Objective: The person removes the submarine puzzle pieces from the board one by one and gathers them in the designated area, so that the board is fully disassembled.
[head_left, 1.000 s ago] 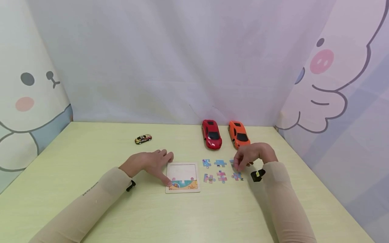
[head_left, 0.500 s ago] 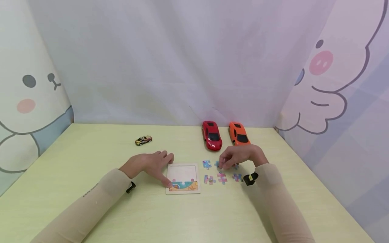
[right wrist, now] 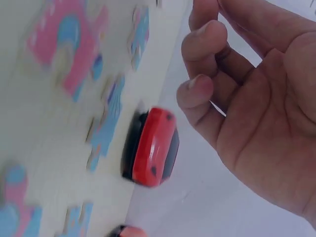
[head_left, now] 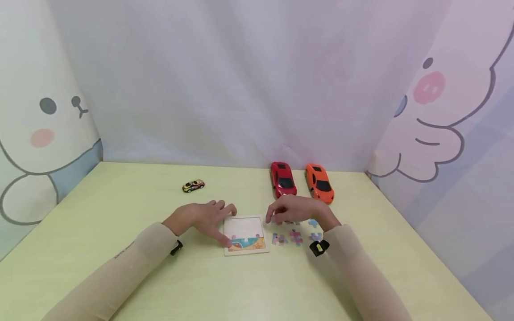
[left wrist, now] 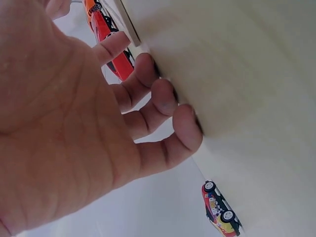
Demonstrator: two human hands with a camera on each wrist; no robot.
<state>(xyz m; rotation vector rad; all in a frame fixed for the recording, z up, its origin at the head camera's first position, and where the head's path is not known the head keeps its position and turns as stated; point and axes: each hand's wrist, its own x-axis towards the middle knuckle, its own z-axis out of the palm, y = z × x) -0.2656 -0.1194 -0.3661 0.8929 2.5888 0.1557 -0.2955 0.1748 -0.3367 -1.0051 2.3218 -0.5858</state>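
A square puzzle tray [head_left: 245, 227] lies on the table with only its bottom row filled. My left hand [head_left: 202, 217] rests flat beside the tray's left edge, fingertips [left wrist: 185, 126] pressing the table and the thumb on the tray's lower left corner. Several loose puzzle pieces [head_left: 296, 236] lie right of the tray. My right hand [head_left: 295, 209] hovers over their far row, fingers [right wrist: 197, 89] curled and pointing down at the piece nearest the tray. Its thumb and index tips are cut off in the right wrist view, so a grip cannot be confirmed.
A red toy car [head_left: 283, 179] and an orange toy car [head_left: 319, 183] are parked just behind the loose pieces. A small yellow toy car [head_left: 193, 185] sits far left. Curtains close off the table's back and sides.
My right hand has moved left along the far row of pieces, from the rightmost piece to the one nearest the tray. The left hand has stayed on the tray's edge.
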